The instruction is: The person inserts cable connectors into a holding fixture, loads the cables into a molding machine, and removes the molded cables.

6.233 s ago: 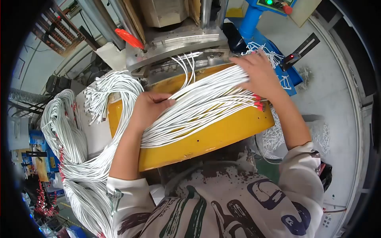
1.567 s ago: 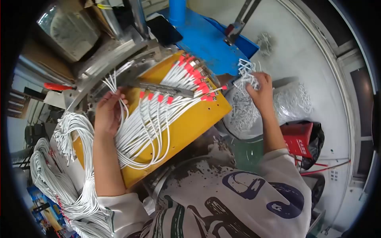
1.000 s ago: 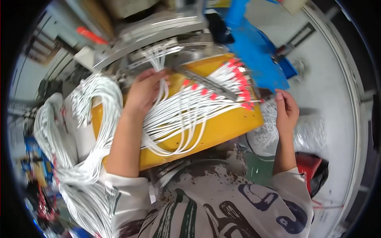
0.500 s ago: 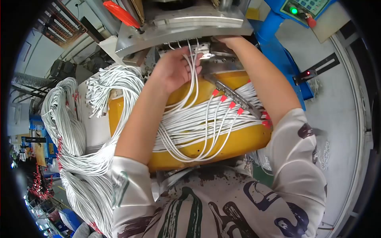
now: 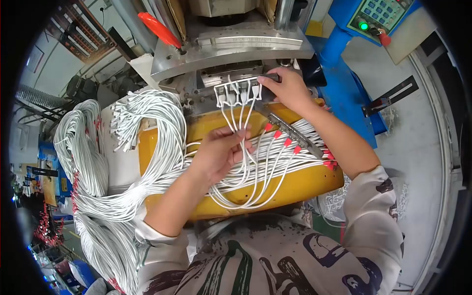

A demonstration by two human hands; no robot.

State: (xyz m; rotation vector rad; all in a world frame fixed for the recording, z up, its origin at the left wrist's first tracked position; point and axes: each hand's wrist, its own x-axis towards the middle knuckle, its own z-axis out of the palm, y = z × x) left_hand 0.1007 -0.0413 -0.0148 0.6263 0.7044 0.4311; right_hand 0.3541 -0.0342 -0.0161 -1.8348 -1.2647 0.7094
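Note:
My left hand (image 5: pixel 221 153) is closed around several white cables (image 5: pixel 239 121) just below their ends. These cables run up to white moulded plugs (image 5: pixel 244 97) joined by a thin white frame of plastic. Behind the plugs is a dark metal bar (image 5: pixel 272 77), its right end pinched between my right thumb and fingers. My right hand (image 5: pixel 291 89) is just in front of the press's lower metal block (image 5: pixel 233 73). Below my right wrist, a second metal bar (image 5: pixel 295 135) lies across the cables, with red-tipped ends (image 5: pixel 288 142) along it.
A yellow padded surface (image 5: pixel 236 202) carries many white cables. Thick cable bundles (image 5: pixel 88 162) hang at the left. Above my hands is the press's steel plate (image 5: pixel 231 49), with a red-handled tool (image 5: pixel 160 29) on it. A blue control box (image 5: pixel 376 19) stands at the upper right.
Both hands have come out from under the press plate towards my body. The plugs and the bar, hidden under the plate before, are now in the open. My left hand has moved down the cables.

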